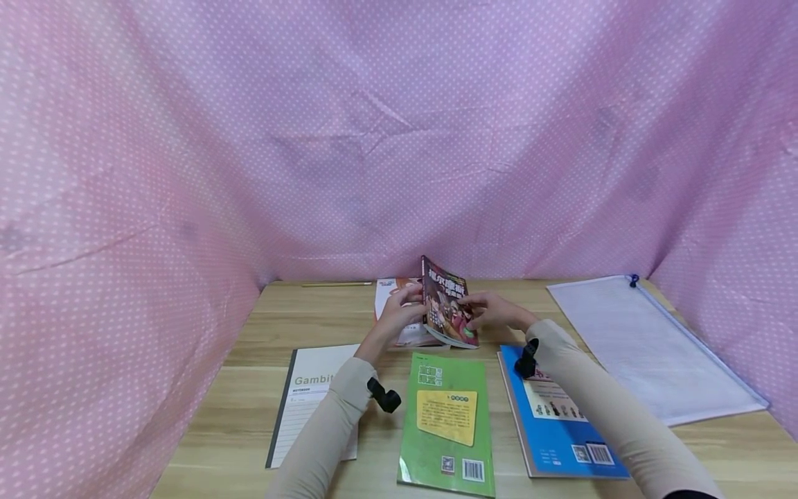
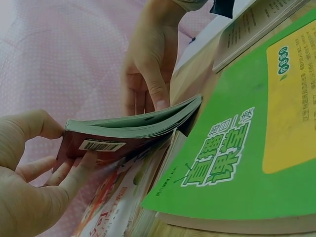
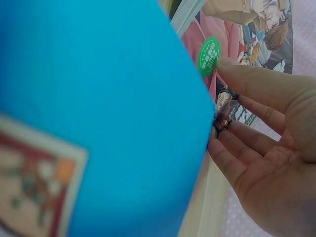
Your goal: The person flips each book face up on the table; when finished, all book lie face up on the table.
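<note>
2 hands hold 1 dark comic-style book: the left hand [image 1: 402,312] pinches its raised left edge, digits on both faces, and the right hand [image 1: 495,310], its fingers only partly closed, has its thumb on the front cover and fingers by the other edge. The dark book [image 1: 445,298] leans tilted at the back of the table, over a white-covered book [image 1: 414,336] and behind the green book [image 1: 446,419]. If the left pinch slackened, that edge could drop; its loosely parted pages could also splay or crease under uneven pressure. The left wrist view shows a barcode [image 2: 102,145] on the underside, hidden from the head view; the right wrist view makes plain a round green sticker [image 3: 209,56] beside the thumb.
</note>
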The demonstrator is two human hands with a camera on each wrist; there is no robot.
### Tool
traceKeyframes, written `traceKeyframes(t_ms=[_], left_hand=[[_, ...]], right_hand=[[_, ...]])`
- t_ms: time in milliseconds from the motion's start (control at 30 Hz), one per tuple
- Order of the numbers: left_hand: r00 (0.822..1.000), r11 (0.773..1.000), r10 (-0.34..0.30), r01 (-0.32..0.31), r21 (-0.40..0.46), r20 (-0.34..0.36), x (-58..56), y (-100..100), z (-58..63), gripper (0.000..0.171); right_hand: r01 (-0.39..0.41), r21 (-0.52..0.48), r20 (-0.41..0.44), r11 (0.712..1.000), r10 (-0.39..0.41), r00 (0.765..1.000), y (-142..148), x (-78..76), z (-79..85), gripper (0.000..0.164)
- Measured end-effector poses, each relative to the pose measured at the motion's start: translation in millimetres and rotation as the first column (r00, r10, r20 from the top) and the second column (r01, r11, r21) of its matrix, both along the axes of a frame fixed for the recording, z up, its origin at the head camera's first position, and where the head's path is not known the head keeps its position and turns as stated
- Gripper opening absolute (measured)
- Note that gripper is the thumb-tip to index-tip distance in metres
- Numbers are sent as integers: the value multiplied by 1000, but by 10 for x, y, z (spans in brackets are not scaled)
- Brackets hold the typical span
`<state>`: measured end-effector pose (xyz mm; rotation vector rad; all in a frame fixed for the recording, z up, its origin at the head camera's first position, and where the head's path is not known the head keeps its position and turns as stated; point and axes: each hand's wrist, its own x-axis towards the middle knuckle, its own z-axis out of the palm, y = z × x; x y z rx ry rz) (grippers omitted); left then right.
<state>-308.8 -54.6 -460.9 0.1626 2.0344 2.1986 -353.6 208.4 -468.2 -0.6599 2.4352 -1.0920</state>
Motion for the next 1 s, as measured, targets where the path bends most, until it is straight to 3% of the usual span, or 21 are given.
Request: traceKeyframes(t_ms=[467, 1000], left_hand=[[1000, 1000, 1, -1, -1, 25, -27, 93, -77, 58], [998, 996, -19, 25, -91, 65, -33, 144, -159, 62]], right_hand=[[23, 12, 15, 1000, -24, 1000, 113, 25, 30, 62], [29, 36, -2, 999, -29, 1000, 238, 2, -18, 62]])
